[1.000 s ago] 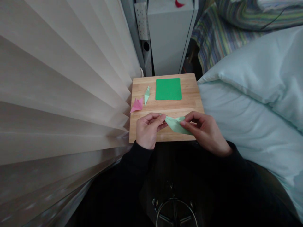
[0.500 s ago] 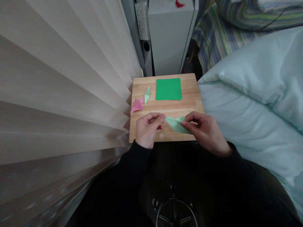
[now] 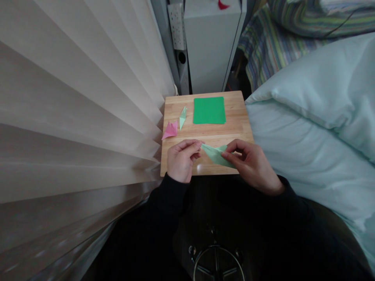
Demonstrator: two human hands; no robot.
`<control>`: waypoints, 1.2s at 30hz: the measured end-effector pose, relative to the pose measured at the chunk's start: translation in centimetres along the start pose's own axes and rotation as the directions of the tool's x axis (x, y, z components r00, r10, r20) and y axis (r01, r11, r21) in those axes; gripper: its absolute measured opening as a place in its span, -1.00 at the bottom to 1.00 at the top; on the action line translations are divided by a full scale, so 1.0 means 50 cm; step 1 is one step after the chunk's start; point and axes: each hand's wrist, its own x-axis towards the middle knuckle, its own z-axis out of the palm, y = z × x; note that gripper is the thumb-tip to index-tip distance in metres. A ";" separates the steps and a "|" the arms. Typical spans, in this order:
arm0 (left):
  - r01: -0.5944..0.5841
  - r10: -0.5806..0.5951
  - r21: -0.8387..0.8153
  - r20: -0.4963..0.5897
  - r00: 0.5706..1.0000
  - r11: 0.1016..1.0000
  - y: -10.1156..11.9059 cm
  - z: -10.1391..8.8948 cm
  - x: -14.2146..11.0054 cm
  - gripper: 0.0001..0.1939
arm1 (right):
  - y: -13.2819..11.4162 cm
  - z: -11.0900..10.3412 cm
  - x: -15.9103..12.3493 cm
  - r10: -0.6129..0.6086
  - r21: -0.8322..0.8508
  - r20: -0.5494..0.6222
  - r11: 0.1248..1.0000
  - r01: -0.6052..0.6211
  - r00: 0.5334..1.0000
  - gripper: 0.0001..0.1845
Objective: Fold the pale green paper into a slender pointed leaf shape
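Observation:
A pale green folded paper piece [image 3: 215, 153] is held between both hands just above the near edge of a small wooden table [image 3: 238, 125]. My left hand [image 3: 182, 160] pinches its pointed left tip with thumb and fingers. My right hand [image 3: 251, 165] is closed on the wider right end. Farther back on the table lie a flat dark green paper square [image 3: 209, 110], a small pale green folded figure [image 3: 182, 117] and a pink folded figure [image 3: 170, 130] at the left edge.
A pleated beige curtain [image 3: 73, 117] fills the left side, touching the table's left edge. A pale blue duvet [image 3: 316, 128] lies to the right. A white cabinet [image 3: 211, 43] and a power strip [image 3: 176, 25] stand behind the table. A stool base [image 3: 215, 265] shows below.
Both hands and the pale green piece have shifted very slightly to the left; the grip is the same. Nothing else on the table has moved.

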 end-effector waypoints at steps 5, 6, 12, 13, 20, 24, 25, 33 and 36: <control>0.005 -0.008 -0.046 -0.069 0.998 0.999 0.009 -0.016 0.015 -0.80 | 0.003 0.003 0.001 0.016 0.005 -0.011 1.000 -0.016 1.000 -0.72; -0.009 0.004 -0.051 -0.089 0.996 0.999 0.012 -0.019 0.017 -0.79 | 0.004 0.003 0.001 0.025 0.000 -0.020 1.000 -0.025 0.999 -0.72; 0.027 -0.031 0.047 0.087 0.996 0.999 0.009 -0.008 0.001 -0.67 | 0.008 0.003 0.004 0.024 0.011 -0.062 1.000 -0.023 0.998 -0.70; 0.025 -0.033 0.077 0.103 0.994 0.997 0.005 -0.004 -0.002 -0.67 | 0.008 0.004 0.004 0.025 0.011 -0.064 1.000 -0.024 0.998 -0.71; 0.017 -0.018 0.015 0.074 0.997 1.000 -0.011 0.006 -0.003 -0.68 | 0.011 0.008 0.000 0.031 0.037 -0.048 0.999 -0.029 0.998 -0.73; 0.050 -0.049 -0.023 0.037 0.998 0.999 -0.008 0.007 -0.001 -0.72 | 0.015 0.006 0.001 0.019 0.006 -0.053 1.000 -0.019 0.998 -0.73; 0.055 -0.054 -0.025 0.030 0.998 0.998 -0.007 0.008 -0.001 -0.73 | 0.015 0.005 0.001 0.017 -0.001 -0.052 1.000 -0.017 0.998 -0.74; 0.016 -0.016 -0.012 0.041 0.999 1.000 -0.004 0.003 0.000 -0.82 | 0.010 0.005 0.002 0.007 -0.021 -0.025 1.000 -0.008 1.000 -0.76; -0.009 0.009 -0.019 0.011 1.000 1.000 -0.001 -0.005 0.007 -0.82 | 0.009 0.006 0.002 0.014 -0.014 -0.020 1.000 -0.015 1.000 -0.75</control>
